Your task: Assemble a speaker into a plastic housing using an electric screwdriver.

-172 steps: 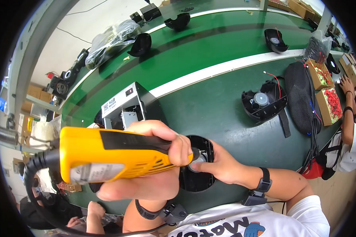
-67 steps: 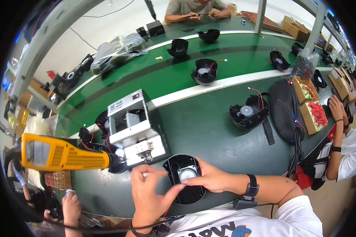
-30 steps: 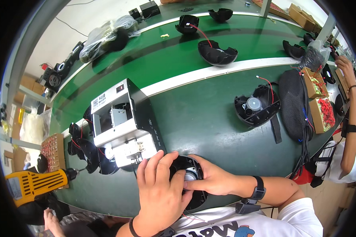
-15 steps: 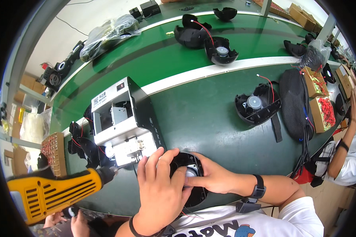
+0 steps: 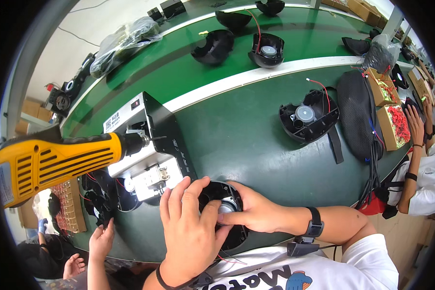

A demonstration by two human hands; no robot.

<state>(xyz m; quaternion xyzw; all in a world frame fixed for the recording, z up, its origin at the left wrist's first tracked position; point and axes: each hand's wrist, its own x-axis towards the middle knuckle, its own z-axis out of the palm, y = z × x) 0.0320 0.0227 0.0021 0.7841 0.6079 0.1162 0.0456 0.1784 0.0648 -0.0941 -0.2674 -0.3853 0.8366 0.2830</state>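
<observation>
Close to me, both hands are on a round black plastic housing [image 5: 238, 238] with a silver speaker [image 5: 226, 206] inside. My left hand [image 5: 192, 227] lies over its left side, fingers bent over the rim and the thumb side near the speaker. My right hand [image 5: 256, 212] grips the right side, its thumb pressing at the speaker. Thin wires [image 5: 229, 260] hang out below. My hands hide much of the housing. Left of them stands a silver and black screw-feeding machine [image 5: 179, 145]. A yellow electric screwdriver [image 5: 63, 162] hangs in front of it.
Another black housing with a speaker [image 5: 307, 116] sits right on the green table. Beyond it are a black mesh case [image 5: 357, 116] and a box of red wires [image 5: 395, 126]. More shells lie on the belt [image 5: 179, 77]. A co-worker's hand [image 5: 101, 239] reaches toward black parts left.
The electric screwdriver has swung upward in front of the machine. At the left, a co-worker's hand has reached forward to the black parts. The belt's shells have shifted. My hands keep their hold.
</observation>
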